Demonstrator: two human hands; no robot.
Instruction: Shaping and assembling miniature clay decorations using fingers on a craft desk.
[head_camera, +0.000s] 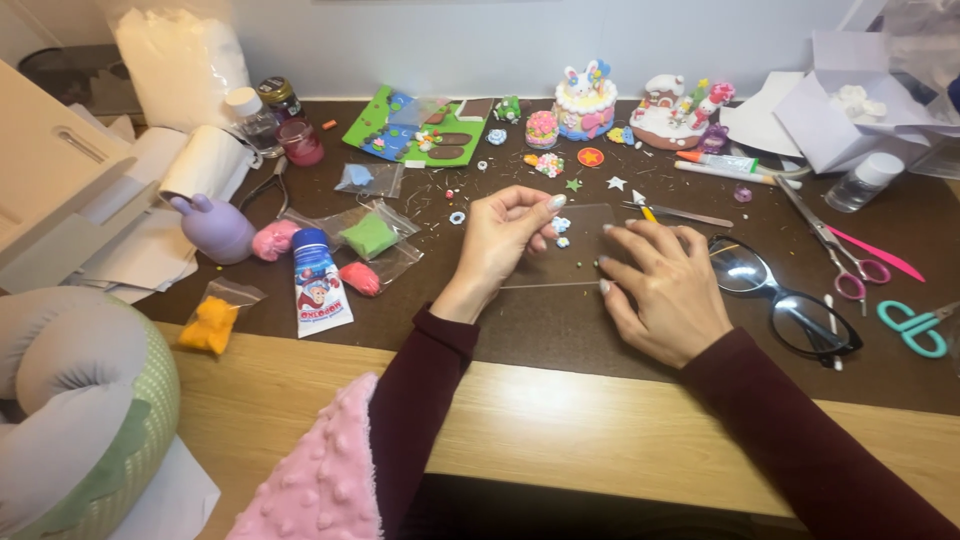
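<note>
My left hand (498, 243) pinches the clear flat plastic sheet (575, 250); my right hand's (665, 290) fingers (622, 240) spread flat on its right end.

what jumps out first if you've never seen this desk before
At the middle, the left hand and right hand rest on a clear plastic sheet on the dark brown table. Behind them stand colourful clay cakes; black glasses lie to the right.

One camera sits on the person's head and looks down and forward, from close up, over both arms at the dark desk mat (560, 330) and the back wall (500, 40).
</note>
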